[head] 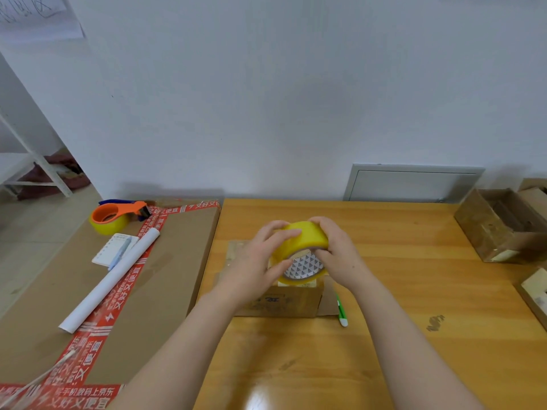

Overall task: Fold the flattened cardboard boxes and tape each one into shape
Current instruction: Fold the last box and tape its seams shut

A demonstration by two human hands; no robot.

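Both hands were up over the middle of the light wooden table (384,335), together grasping a yellow roll of packing tape (306,239). The left hand (260,261) gripped the roll's left side, fingers curled over the top edge and thumb lying on the near face. The right hand (339,254) gripped the right side, fingers over the top and thumb at the patterned white core. The roll sat between the two palms, tilted so its open core faced the camera. It was held just above a small brown cardboard box (281,303), which lay on the table directly under the hands, partly hidden by the left wrist; whether roll and box touched, cannot tell. A green-and-white pen-shaped tool (341,310) lay on the table just beside the box's right edge. Left of the table was a large flat cardboard carton with red printed tape (177,261). It carried an orange tape dispenser with a yellow roll (115,217), a small spiral notepad (111,250), a blue pen (120,253) and a white rolled paper tube (112,276). At the far right of the table stood an open brown cardboard box (500,229), well apart from the hands
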